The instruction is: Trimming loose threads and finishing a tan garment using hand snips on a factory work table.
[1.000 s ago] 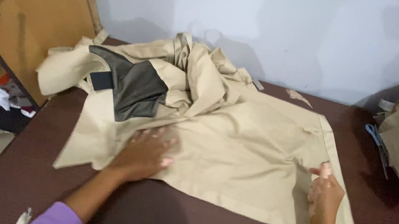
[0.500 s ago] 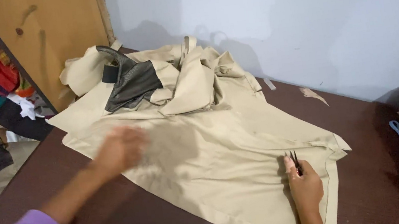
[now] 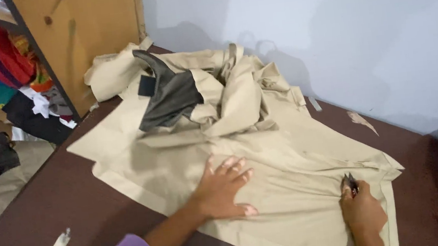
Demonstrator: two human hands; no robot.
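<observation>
brown table (image 3: 75, 211): left hand (image 3: 224, 191) flat on beige cloth (image 3: 292, 186); right hand (image 3: 362, 212) pinching half-hidden snips (image 3: 350, 182).

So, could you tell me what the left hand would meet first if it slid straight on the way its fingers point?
The left hand lies flat on the beige cloth, fingers pointing up and to the right. Going straight on, it would probably meet the bunched beige folds first; depth is hard to judge.

The left hand (image 3: 225, 189) lies flat, palm down and fingers spread, on the beige cloth (image 3: 291, 175), its purple-sleeved forearm stretched toward it, while the right hand (image 3: 362, 212) sits fisted at the cloth's near edge, pinching small snips (image 3: 350, 182).
</observation>
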